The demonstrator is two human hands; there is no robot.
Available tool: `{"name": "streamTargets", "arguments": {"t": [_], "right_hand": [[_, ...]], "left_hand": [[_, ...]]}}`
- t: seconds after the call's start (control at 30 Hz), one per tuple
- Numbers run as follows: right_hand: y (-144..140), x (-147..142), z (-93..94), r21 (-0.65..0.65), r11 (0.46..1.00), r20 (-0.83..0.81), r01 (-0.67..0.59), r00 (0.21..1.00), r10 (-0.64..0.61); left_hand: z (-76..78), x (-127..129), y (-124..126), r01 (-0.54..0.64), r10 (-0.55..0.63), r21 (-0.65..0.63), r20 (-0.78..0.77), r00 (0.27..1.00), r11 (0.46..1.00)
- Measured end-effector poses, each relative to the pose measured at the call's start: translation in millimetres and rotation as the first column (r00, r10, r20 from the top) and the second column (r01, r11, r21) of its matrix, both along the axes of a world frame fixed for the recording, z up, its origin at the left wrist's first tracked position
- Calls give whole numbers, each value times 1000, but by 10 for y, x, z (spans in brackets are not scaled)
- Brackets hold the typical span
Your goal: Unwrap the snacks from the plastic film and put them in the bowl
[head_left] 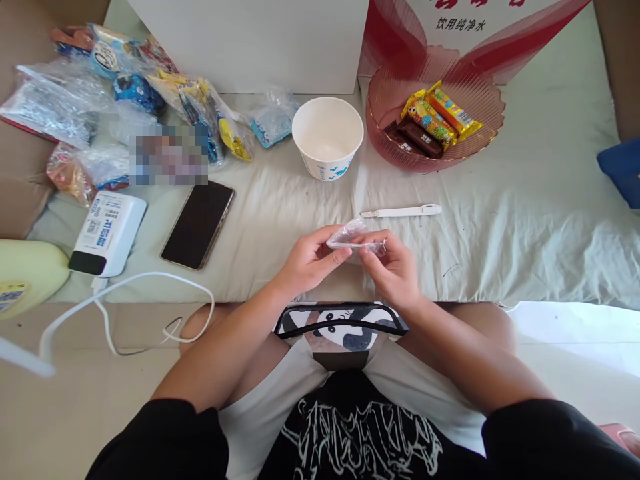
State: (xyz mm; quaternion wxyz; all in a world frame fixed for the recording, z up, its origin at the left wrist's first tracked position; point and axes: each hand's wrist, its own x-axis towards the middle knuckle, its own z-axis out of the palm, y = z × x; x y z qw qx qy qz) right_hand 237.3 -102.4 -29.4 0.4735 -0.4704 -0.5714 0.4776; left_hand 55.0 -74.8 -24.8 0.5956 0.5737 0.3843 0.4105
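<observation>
Between my two hands is a small clear plastic packet (350,235), crinkled and see-through; what it contains, if anything, I cannot make out. My left hand (316,257) pinches its left end between thumb and fingers. On the other end, my right hand (393,267) grips with thumb and forefinger. Just beyond my right hand lies a slim white-handled craft knife (407,211) on the cloth. A white paper cup (327,167) stands upright farther back, and its visible inside is bare.
A pink ribbed bowl (380,143) holds several wrapped snacks (435,120). Plastic-wrapped packets (200,113) pile up at the back left. A phone (199,225) and a white power bank (110,230) with a cable (145,275) lie left. Boxes (260,47) stand behind.
</observation>
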Motion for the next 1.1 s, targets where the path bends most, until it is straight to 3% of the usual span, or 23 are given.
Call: {"name": "streamTargets", "arguments": {"t": [0.1,0.17,0.3,0.4,0.5,0.57,0.63,0.73,0.8,0.87,0.97,1.1], "right_hand": [[56,13,-33,73,983,77,168,982,-174],[87,24,-15,30,991,83,130,988,-132],[117,41,71,-198,979,95,37,995,-19],[123,46,106,-216,976,25,22,1000,-17],[116,82,116,-188,982,33,-1,999,7],[109,147,136,-143,987,136,77,989,-57],[124,240,190,-27,975,246,219,947,-206],[270,351,365,235,908,357,346,838,-412],[485,342,541,396,867,432,302,772,-466],[786,242,738,489,853,540,182,705,-460],[1302,-50,998,417,908,780,-33,527,-338],[1841,-524,1133,91,984,988,-156,142,-69]], "left_hand": [[8,-20,26,48,-48,-11,0,999,999],[5,-32,40,100,-100,3,-14,995,995],[-4,-24,56,102,-105,-65,-36,994,993],[-16,19,67,36,-37,-177,0,999,984],[-25,54,105,-70,80,-188,50,996,980],[-16,55,150,-140,157,-174,89,984,975],[11,34,200,-207,229,-169,123,966,964],[78,-34,256,-275,302,-166,174,937,947],[129,-94,267,-290,318,-159,198,927,944],[172,-154,261,-290,316,-149,199,928,945],[215,-222,242,-287,310,-142,192,931,948],[245,-263,232,-282,310,-149,219,925,948]]}}
